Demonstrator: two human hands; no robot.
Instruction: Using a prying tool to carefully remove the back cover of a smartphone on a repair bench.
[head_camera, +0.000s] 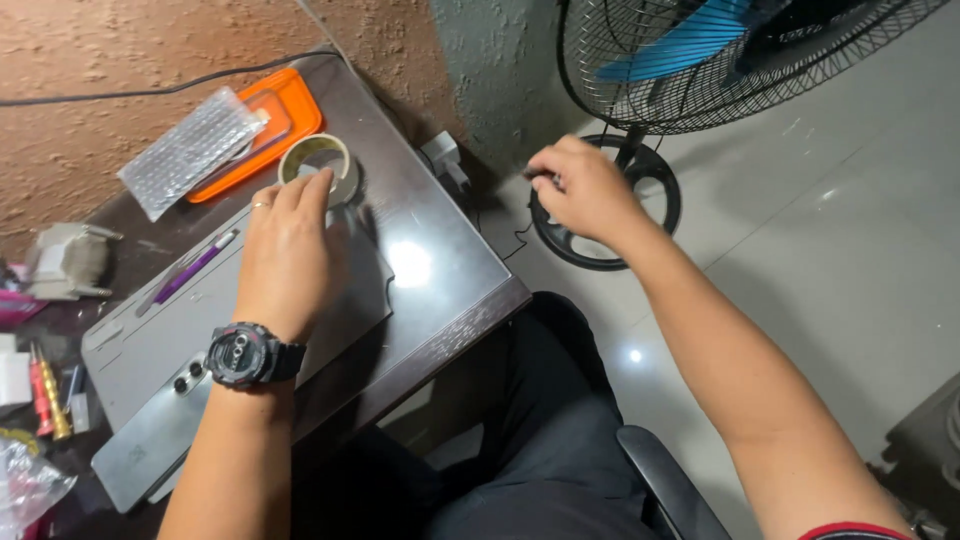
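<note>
Grey mat covers part of a dark glossy surface; a silver phone, back up, lies at its near end. Left hand rests palm-down on the mat, fingers loosely spread, fingertips touching a roll of clear tape just beyond it; it grips nothing that I can see. Black wristwatch on that arm. Right hand hangs off the surface's edge, above the base of a standing fan, fingers curled in; whether it pinches something small I cannot tell.

Nearby: orange tray with a bubble-wrap pouch partly on it, purple pen on the mat, small screwdrivers at far left.

Risk, as I judge it: the forearm lies beside the phone, so a careless shift could nudge it off the near edge. Tape stands near the mat's corner and could roll if knocked.
</note>
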